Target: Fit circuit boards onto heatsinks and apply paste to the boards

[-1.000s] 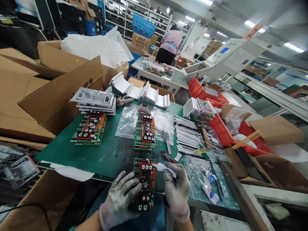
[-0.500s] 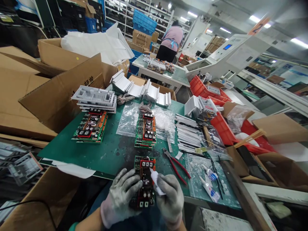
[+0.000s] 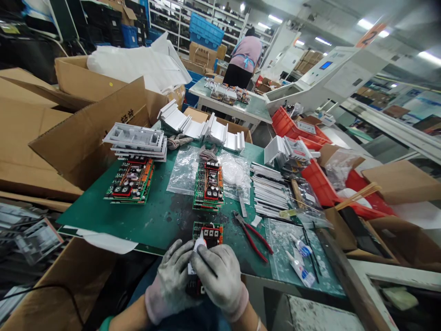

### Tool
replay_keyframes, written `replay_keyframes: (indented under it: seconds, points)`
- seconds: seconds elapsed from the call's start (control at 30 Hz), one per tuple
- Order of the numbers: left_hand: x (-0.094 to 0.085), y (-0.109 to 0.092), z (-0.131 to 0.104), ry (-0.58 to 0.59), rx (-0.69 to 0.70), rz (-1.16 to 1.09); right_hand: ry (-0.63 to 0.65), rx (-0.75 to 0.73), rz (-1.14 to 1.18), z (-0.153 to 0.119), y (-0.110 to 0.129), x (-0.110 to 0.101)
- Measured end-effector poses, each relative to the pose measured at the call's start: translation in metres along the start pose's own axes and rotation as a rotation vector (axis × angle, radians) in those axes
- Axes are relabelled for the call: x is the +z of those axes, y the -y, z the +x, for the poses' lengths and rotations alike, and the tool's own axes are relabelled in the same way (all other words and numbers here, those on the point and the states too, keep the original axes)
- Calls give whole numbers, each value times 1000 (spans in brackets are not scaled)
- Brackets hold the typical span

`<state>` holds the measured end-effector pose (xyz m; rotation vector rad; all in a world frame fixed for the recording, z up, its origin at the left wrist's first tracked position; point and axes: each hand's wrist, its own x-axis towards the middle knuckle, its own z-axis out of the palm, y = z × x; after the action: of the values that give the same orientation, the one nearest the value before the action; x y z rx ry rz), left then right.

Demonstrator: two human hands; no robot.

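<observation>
Grey-gloved left hand (image 3: 171, 278) cups the green-and-red circuit board (image 3: 207, 235), long axis pointing away; gloved right hand (image 3: 220, 276) pinches a small white tube (image 3: 195, 250) over it.

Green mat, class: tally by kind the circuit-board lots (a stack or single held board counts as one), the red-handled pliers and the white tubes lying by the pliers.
Circuit-board lots: 3 (left stack, middle stack, held board)
Red-handled pliers: 1
White tubes: 2
Total: 6
</observation>
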<state>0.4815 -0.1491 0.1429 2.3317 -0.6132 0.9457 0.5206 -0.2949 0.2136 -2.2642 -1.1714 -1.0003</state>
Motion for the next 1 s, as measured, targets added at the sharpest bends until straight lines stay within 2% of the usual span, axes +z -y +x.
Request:
replay_keyframes:
  seconds: [0.1, 0.17, 0.33, 0.4, 0.53, 0.77, 1.0]
  points:
    - [-2, 0, 0, 33, 1, -21, -10, 42, 54, -10, -2, -5]
    - [-3, 2, -1, 79, 4, -28, -38, 138, 129, -23, -4, -10]
    - [-5, 5, -4, 142, 5, -44, -279, 698, 407, -60, -4, -25]
    - [-5, 5, -4, 141, 8, -47, -258, 785, 508, -68, 1, -30]
    - [-5, 5, -4, 133, 2, -46, -148, 714, 551, -65, 11, -33]
    - [-4, 5, -4, 144, 5, -47, -87, 585, 472, -53, 15, -32]
    - [-3, 4, -3, 134, 6, -44, -141, 616, 390, -83, 14, -40]
